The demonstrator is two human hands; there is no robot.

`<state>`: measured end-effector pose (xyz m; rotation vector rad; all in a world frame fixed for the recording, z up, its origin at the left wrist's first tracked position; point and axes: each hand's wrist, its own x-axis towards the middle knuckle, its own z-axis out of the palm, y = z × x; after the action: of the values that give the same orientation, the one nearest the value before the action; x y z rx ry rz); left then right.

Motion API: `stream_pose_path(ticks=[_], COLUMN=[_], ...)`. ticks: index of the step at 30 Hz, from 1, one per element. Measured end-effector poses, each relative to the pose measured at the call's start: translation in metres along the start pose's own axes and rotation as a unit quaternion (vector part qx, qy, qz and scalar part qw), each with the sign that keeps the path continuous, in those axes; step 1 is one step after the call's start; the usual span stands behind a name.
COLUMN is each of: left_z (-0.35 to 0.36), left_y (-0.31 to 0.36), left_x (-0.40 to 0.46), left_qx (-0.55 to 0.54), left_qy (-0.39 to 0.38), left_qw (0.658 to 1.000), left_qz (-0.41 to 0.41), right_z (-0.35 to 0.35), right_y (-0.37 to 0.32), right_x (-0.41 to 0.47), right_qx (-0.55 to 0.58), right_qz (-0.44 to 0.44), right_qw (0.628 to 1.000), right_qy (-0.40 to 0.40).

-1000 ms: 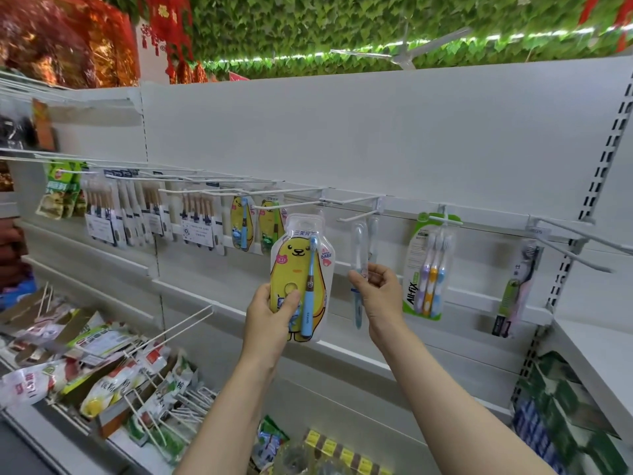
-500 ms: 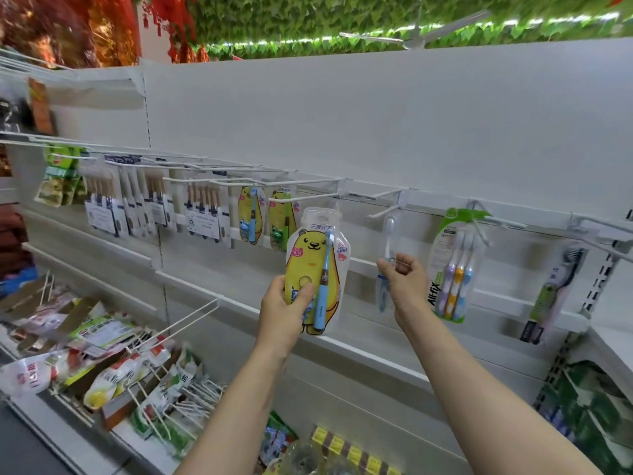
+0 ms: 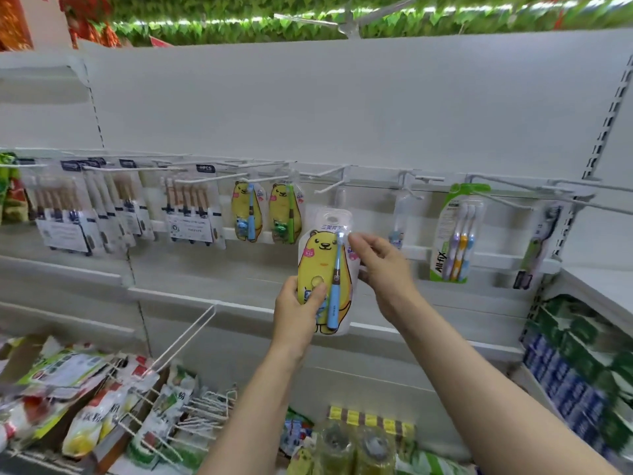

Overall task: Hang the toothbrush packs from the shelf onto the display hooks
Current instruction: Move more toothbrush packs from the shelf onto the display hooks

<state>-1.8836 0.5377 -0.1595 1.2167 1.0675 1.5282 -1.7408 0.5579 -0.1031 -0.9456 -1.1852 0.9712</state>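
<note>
Toothbrush pack (image 3: 323,269): yellow bear card, being held upright below a bare display hook (image 3: 330,186).
Surface: white shop shelving (image 3: 308,108) is carrying hooks; leafy ceiling above.
Left hand (image 3: 298,308): gripping its lower edge.
Right hand (image 3: 383,265): pinching its top right.

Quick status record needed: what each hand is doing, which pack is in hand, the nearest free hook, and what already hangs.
left hand: grips lower part of the yellow bear toothbrush pack with blue brush
right hand: pinches the pack's upper right edge
pack state: upright, below the hook row, not yet hung
nearest free hook: white wire display hook just above the pack
already hung: two matching bear packs to the left, green three-brush pack to the right
</note>
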Motion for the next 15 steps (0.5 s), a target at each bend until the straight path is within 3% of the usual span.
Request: stream_pose_path(ticks=[5, 15], left_z=[-0.046, -0.145], left_y=[0.006, 0.028], left_x=[0.000, 0.016], left_qx=[0.001, -0.035], left_qy=[-0.028, -0.020], left_qw=[1.000, 0.999], left_qz=[0.007, 0.016], right_z=[0.049, 0.159], right_y=[-0.007, -0.014], right_x=[-0.021, -0.022], right_qx=[-0.006, -0.005], right_qz=[-0.026, -0.048], right_qw=[0.999, 0.999], right_qy=[0.026, 0.002])
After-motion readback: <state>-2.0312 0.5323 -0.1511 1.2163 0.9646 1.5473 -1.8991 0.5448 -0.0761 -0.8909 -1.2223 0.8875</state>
